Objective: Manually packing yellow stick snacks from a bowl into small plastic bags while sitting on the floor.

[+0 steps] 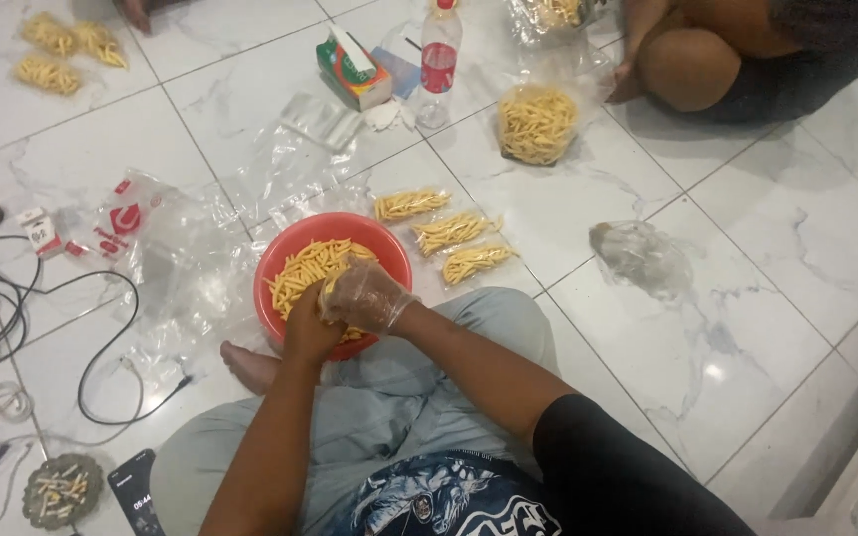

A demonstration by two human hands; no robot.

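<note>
Pretty bright overall, soft indoor light from above. There's a glare spot on the glossy white floor tiles (715, 369), and only faint, mushy shadows. The whole frame is a bit soft and compressed, with the tile lines bowing slightly toward the edges.
</note>
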